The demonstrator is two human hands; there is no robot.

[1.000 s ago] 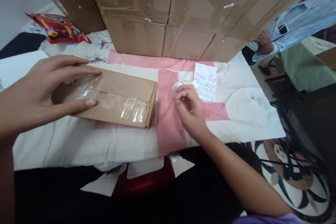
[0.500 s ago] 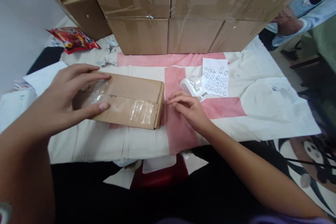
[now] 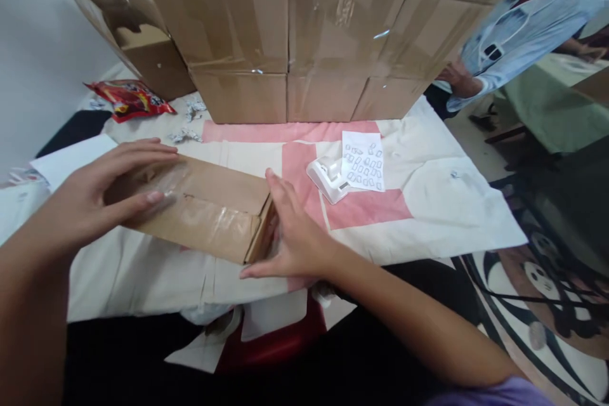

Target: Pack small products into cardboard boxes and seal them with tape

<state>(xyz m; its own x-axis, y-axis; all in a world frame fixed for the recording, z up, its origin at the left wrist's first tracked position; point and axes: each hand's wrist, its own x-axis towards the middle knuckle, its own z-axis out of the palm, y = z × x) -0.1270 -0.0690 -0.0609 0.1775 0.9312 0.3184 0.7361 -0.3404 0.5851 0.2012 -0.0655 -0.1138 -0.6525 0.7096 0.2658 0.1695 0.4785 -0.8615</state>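
A long, taped cardboard box (image 3: 214, 203) lies at a slant on the cloth, its right end nearer to me. My left hand (image 3: 118, 187) grips its left end, with the thumb on the taped top and the fingers over the far edge. At the right end, my right hand (image 3: 295, 235) spans the box's end face, fingers at the far corner and thumb near the front corner. The palm side is partly hidden. Just beyond that hand sits a white tape dispenser (image 3: 329, 179), touching a paper sheet with small drawn rectangles (image 3: 365, 162).
Stacked cardboard boxes (image 3: 328, 44) wall off the table's back. An open carton (image 3: 162, 66), a red snack bag (image 3: 130, 100) and crumpled foil (image 3: 185, 134) lie at back left. A person's sleeve (image 3: 533, 44) shows at right. A red stool (image 3: 276, 336) stands below the table edge.
My right hand has opened from a loose curl and come onto the box's right end. The box has turned slightly, its right end toward me. The camera view has shifted.
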